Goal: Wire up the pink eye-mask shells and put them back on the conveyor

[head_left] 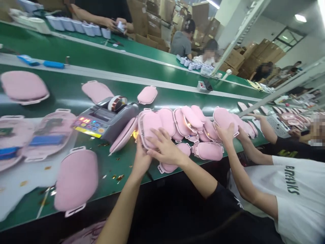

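Together, both hands gripped one soft pink oval padded case (149, 128) standing on edge on the green counter (111, 166): left hand (141, 159) beneath, right hand (165, 149) spread across its face, just beside the grey tape dispenser (109, 120). A co-worker's hand (225, 133) pressed neighbouring pink cases (223, 118).

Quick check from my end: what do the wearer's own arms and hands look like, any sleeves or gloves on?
Both are bare: no gloves, rings or watch visible. The left hand and forearm show no sleeve up to the frame edge. The right hand leads to a black short sleeve near the elbow.
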### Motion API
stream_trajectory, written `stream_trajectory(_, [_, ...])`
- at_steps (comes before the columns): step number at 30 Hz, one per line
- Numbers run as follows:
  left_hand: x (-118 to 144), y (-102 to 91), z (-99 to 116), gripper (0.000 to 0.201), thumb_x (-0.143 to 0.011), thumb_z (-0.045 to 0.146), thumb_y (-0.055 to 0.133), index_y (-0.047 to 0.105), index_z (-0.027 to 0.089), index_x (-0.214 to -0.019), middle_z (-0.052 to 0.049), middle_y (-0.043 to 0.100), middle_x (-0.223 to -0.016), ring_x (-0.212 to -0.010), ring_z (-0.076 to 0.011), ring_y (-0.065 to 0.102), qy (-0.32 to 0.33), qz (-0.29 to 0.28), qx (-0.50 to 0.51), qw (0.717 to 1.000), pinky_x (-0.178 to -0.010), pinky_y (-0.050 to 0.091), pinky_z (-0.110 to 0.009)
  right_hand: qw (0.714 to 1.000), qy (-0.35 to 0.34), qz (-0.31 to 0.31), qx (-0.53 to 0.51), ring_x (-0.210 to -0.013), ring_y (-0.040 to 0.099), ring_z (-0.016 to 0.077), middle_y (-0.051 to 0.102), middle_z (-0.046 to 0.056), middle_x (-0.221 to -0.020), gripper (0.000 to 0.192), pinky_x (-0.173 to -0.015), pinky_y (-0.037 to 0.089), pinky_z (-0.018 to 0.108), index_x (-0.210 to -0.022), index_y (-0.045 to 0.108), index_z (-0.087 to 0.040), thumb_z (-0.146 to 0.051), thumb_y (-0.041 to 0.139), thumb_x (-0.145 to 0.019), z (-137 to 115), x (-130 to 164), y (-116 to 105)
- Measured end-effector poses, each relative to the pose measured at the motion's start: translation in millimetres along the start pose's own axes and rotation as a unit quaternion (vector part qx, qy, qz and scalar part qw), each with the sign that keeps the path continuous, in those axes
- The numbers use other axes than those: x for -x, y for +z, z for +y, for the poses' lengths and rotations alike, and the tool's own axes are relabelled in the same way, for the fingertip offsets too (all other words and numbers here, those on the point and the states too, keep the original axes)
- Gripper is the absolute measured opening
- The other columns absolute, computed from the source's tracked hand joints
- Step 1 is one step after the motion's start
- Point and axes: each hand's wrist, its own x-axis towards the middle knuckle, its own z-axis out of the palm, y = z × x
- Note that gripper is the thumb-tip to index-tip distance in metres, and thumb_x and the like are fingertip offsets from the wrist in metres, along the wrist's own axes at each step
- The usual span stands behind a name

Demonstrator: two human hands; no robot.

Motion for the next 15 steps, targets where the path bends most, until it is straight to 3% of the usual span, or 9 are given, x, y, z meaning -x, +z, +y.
stream_trajectory(2, [1.8, -3.7, 1.3, 0.121, -0.088, 0.068, 0.08, 0.009, 0.028, -0.177, -0.021, 0.037, -0.177, -0.151, -0.0347, 0.059, -0.006, -0.02, 0.028, 0.999, -0.116, 0.06, -0.043, 0.997, 0.041, 0.055, 0.022, -0.166, 0.038, 0.0226, 0.047, 0.006, -0.176, 0.053, -0.141, 0.031, 0.042, -0.154, 0.062, -0.026, -0.045, 0.066, -0.104, 14.7, 6.0, -13.1])
stream_trajectory(5, [4.0, -5.6, 5.9, 0.124, -0.085, 0.063, 0.087, 0.009, 0.032, -0.177, -0.018, 0.031, -0.18, -0.155, -0.0349, 0.054, -0.015, -0.038, 0.046, 0.998, -0.12, 0.057, -0.042, 0.962, 0.206, 0.159, 0.085, -0.168, 0.035, 0.0304, 0.042, 0.015, -0.178, 0.057, -0.142, 0.025, 0.052, -0.158, 0.057, -0.017, -0.041, 0.059, -0.106, 59.8, 12.2, -54.5])
stream_trajectory(7, [4.3, -3.2, 8.4, 0.125, -0.086, 0.06, 0.088, 0.006, 0.033, -0.177, -0.017, 0.028, -0.181, -0.157, -0.0338, 0.052, -0.018, -0.033, 0.046, 0.998, -0.123, 0.054, -0.043, 0.941, 0.298, 0.134, 0.086, -0.166, 0.036, 0.0385, 0.04, 0.019, -0.178, 0.067, -0.139, 0.027, 0.061, -0.161, 0.053, -0.014, -0.043, 0.065, -0.103, 91.1, 14.0, -84.7])
stream_trajectory(9, [3.8, 0.4, 9.2, 0.124, -0.088, 0.058, 0.087, 0.004, 0.033, -0.177, -0.018, 0.029, -0.181, -0.158, -0.0326, 0.051, -0.024, -0.021, 0.041, 0.999, -0.122, 0.054, -0.043, 0.941, 0.324, 0.073, 0.056, -0.157, 0.05, 0.0411, 0.052, 0.02, -0.171, 0.071, -0.133, 0.038, 0.06, -0.16, 0.055, -0.015, -0.046, 0.071, -0.098, 113.1, 13.8, -107.4])
stream_trajectory(12, [3.7, 2.5, 7.0, 0.128, -0.086, 0.059, 0.088, 0.002, 0.031, -0.177, -0.023, 0.046, -0.17, -0.137, -0.0318, 0.07, -0.044, -0.003, 0.028, 0.999, -0.106, 0.066, -0.041, 0.946, 0.319, 0.05, 0.024, -0.134, 0.07, 0.0377, 0.073, 0.014, -0.149, 0.059, -0.12, 0.053, 0.054, -0.155, 0.061, -0.021, -0.046, 0.062, -0.101, 125.5, 12.4, -124.1])
stream_trajectory(15, [5.8, 0.4, 4.0, 0.136, -0.083, 0.062, 0.09, -0.001, 0.025, -0.177, -0.021, 0.077, -0.127, -0.088, -0.0274, 0.083, -0.073, 0.008, 0.007, 0.997, -0.082, 0.072, -0.041, 0.944, 0.323, 0.068, 0.003, -0.127, 0.074, 0.0362, 0.077, 0.012, -0.143, 0.054, -0.113, 0.056, 0.052, -0.153, 0.063, -0.023, -0.044, 0.04, -0.109, 126.7, 12.4, -129.5])
